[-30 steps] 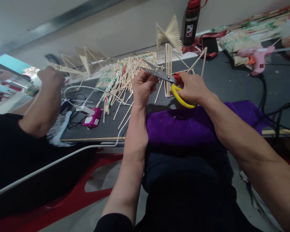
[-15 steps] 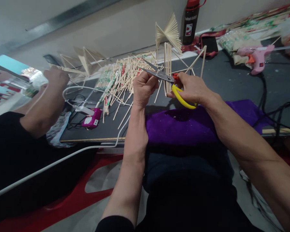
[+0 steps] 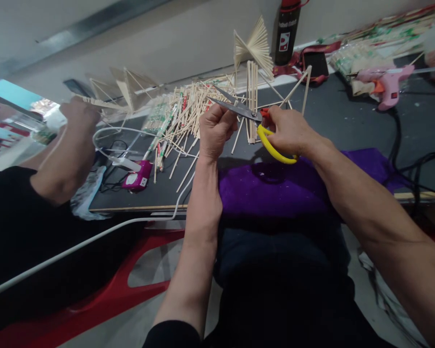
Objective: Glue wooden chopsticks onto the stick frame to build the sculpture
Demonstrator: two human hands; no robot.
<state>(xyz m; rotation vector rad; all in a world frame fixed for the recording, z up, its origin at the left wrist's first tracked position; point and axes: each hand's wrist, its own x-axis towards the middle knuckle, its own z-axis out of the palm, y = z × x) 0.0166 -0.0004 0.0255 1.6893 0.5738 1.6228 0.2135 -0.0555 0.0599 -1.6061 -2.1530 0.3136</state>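
My right hand [image 3: 291, 129] is wrapped around the scissors [image 3: 244, 110], which have yellow and orange handles. Their metal blades point left and stand apart. Close by the blades, my left hand [image 3: 215, 129] is closed in a pinch. A small pale tip shows between the blades near its fingers, too little to name. Behind the scissors lies a row of pale wooden sticks [image 3: 252, 84], side by side. A loose heap of sticks [image 3: 191, 113] spreads beyond my left hand.
A twisted stick structure [image 3: 253, 48] stands near a dark bottle [image 3: 287, 36]. To the right lie a phone [image 3: 315, 67] and a pink glue gun [image 3: 387, 84]. Purple cloth [image 3: 271, 193] covers the near edge. A co-worker's hand [image 3: 80, 116] is at left, beyond a magenta box [image 3: 139, 176].
My two hands and the scissors stay almost in place. The co-worker's hand has shifted slightly left, and the view has tilted a little.
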